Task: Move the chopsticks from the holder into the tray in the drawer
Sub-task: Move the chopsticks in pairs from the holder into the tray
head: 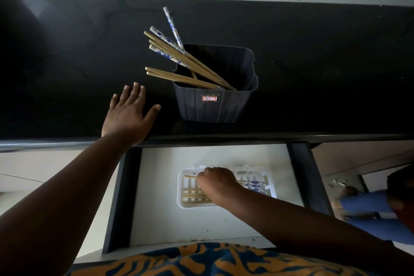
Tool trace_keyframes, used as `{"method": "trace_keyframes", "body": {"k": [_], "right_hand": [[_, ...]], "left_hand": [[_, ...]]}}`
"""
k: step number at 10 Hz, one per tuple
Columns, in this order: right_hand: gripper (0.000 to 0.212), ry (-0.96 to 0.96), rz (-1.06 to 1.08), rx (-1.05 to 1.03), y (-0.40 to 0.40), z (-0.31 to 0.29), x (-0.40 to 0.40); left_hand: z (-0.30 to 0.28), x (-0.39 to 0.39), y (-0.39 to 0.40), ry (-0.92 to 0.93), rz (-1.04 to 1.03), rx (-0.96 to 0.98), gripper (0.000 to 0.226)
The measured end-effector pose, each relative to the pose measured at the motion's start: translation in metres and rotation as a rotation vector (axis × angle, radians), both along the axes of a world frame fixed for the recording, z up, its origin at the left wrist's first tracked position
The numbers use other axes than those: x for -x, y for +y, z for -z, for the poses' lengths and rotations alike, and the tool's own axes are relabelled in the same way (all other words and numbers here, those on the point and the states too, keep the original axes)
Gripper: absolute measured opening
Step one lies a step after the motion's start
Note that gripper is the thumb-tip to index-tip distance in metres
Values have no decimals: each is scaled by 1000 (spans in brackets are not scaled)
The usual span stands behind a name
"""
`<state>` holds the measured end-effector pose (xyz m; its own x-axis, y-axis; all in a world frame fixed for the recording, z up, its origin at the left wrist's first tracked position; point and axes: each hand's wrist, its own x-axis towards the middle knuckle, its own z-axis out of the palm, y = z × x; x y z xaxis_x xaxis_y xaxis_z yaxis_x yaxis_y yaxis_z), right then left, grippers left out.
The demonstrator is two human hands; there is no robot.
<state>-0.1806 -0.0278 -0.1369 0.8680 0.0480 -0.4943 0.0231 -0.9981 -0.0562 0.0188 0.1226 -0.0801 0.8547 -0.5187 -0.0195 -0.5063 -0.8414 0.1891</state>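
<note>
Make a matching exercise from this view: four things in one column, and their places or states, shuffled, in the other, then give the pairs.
Things:
1. left hand
2. right hand
3. holder
4. tray

Places or states:
A. white, in the open drawer
B. dark, on the black counter, chopsticks leaning out
C. open, fingers spread, flat on the counter
D. over the tray, closed on a wooden chopstick

Pairs: 1-C, 2-D, 3-B, 4-A
</note>
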Motion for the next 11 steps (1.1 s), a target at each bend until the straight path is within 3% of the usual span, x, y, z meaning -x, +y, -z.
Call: {"method": "trace_keyframes", "body": {"k": [2, 5, 7, 8, 9, 10, 11], "right_hand": [[25, 78, -8, 20, -7, 16, 3], [23, -52, 75, -52, -20, 27, 10], [26, 30, 152, -103, -28, 3, 17], [25, 168, 309, -294, -33, -38, 10], [5, 182, 361, -493, -35, -111, -4], [4, 108, 380, -714, -32, -191, -15], [5, -191, 420, -843, -31, -241, -30]], "left_hand": [[-1, 1, 0, -5, -5, 16, 73], [-1, 1, 0, -3, -5, 20, 73], [-2, 2, -1, -6, -11, 15, 72], [-4, 3, -1, 6, -6, 3, 72], [-6, 5, -1, 20, 1, -18, 72], [-8, 6, -1, 27, 7, -20, 73], [-8, 6, -2, 21, 0, -17, 73]]}}
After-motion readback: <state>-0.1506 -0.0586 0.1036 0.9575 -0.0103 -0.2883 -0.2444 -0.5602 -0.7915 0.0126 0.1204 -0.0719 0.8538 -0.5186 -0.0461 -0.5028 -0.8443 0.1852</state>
